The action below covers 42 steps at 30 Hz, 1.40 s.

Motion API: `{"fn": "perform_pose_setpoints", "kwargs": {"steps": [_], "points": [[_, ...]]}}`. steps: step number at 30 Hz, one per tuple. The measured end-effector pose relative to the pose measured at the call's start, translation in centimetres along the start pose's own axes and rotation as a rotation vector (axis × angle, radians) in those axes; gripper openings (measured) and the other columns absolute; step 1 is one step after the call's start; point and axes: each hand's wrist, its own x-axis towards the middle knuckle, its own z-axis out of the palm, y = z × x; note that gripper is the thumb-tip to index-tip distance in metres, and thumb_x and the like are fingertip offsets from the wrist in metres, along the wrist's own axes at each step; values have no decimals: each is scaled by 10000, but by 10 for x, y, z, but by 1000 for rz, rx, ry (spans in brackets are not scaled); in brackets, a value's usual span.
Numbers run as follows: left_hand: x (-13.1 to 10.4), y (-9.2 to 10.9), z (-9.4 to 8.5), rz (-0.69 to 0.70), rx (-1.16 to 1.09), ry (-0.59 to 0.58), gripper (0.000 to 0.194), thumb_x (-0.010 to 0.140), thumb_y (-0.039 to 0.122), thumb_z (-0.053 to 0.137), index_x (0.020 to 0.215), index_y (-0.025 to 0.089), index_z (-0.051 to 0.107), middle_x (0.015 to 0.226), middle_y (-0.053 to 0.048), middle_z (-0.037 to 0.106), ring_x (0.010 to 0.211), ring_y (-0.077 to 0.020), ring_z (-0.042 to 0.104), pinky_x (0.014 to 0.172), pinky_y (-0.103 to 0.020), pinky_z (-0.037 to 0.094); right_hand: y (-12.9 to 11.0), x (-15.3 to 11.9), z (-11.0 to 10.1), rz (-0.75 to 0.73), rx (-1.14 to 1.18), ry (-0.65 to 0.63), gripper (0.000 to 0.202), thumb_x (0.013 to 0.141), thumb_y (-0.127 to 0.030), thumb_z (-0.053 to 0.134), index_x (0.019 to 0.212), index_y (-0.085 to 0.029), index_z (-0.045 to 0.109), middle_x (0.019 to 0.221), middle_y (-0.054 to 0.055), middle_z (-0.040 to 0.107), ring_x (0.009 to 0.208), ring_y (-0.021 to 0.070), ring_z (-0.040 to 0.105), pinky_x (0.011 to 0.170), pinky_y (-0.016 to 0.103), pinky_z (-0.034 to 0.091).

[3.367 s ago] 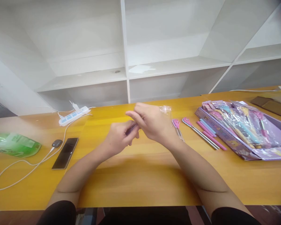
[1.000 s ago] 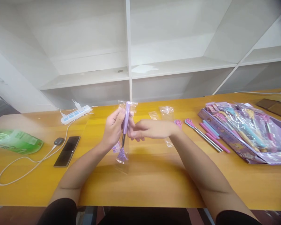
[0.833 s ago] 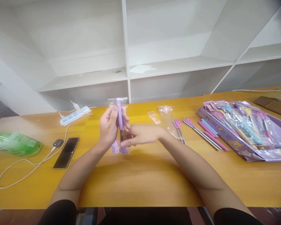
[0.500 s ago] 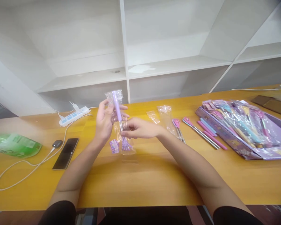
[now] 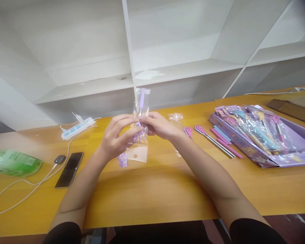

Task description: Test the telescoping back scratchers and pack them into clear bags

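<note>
Between my two hands, a purple back scratcher (image 5: 142,99) stands inside a clear plastic bag (image 5: 147,101), handle up and hand-shaped claw down. My left hand (image 5: 118,137) closes on the bag near the claw, its fingertips and thumb at the bag's left side. From the right, my right hand (image 5: 159,126) pinches the bagged scratcher around its metal rod. The bag's flap with a round hole hangs below the claw. Small purple printed cards (image 5: 122,159) lie on the table just under my left hand.
Right of my hands lie a clear bag (image 5: 176,117), pink claws (image 5: 188,131), metal rods (image 5: 220,145) and pink and blue handles (image 5: 225,136). A purple box (image 5: 240,146) holds several bagged scratchers. Left are a phone (image 5: 69,170), charging case (image 5: 59,159), power strip (image 5: 78,128) and green pack (image 5: 15,163).
The bagged scratcher has moved right and farther from me, and the bag now reaches up around its handle. My left hand has shifted from the handle down toward the claw.
</note>
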Motion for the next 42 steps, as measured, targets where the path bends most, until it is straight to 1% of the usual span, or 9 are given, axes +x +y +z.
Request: {"fn": "perform_pose_setpoints", "kwargs": {"steps": [4,10,19,25,31,34,38,40,42], "points": [[-6,-2,4,-62,-30,-41,253,1028,472,709,1246,381,800,1249,-70,804,1218,-309,731,1024,-502,622,0,0,0,0,-2,6,487,951,-559,785,714,-199,558,577,-80,421,486,54,349,461,234,244],[0,-1,8,1,1,61,277,1045,270,714,1305,354,758,1227,-58,807,1106,-244,764,955,-414,632,1,1,2,12,-45,-13,472,980,-505,747,689,-206,527,548,-72,431,492,62,380,487,230,274],[1,-1,8,120,75,48,329,998,138,745,1280,306,767,1144,-61,809,1043,-220,756,892,-362,638,-3,-1,8,45,-70,0,461,923,-520,772,676,-200,550,564,-64,452,503,64,404,483,218,293],[0,-2,10,206,30,36,256,1021,341,775,1272,295,768,1115,-59,808,1059,-234,761,876,-366,662,-4,-1,13,115,-75,-17,437,998,-434,670,662,-200,518,536,-69,413,502,66,357,486,208,280],[1,1,8,50,-49,157,272,1017,257,773,1286,297,761,1032,-40,819,919,-207,779,794,-351,651,-7,-6,8,248,-279,-143,739,1125,-703,346,742,-153,657,635,27,611,518,90,465,534,235,398],[2,1,4,-54,-36,246,201,1009,251,787,1208,281,799,921,-29,805,817,-184,752,735,-321,614,-9,-10,2,278,-395,-387,973,1062,-853,130,902,-130,761,835,98,735,607,119,582,609,266,495],[0,-4,2,-357,-89,309,85,1040,305,762,1065,255,825,861,-10,765,672,-124,700,662,-274,568,-3,-11,13,335,-600,-788,660,1040,-766,542,1182,-166,777,1210,105,789,878,156,725,762,266,563],[-2,-9,4,-529,-209,333,135,1039,364,765,1034,244,826,877,-4,736,604,-95,677,588,-247,546,11,-11,32,314,-843,-818,493,1006,-627,715,1248,-201,775,1285,80,782,996,170,747,853,261,558],[-5,-15,8,-628,-301,344,181,1030,409,774,1019,236,829,893,-2,717,584,-84,676,551,-229,542,33,-12,55,221,-1143,-672,480,1011,-597,726,1328,-238,745,1297,76,769,1052,205,753,886,290,568]]}}
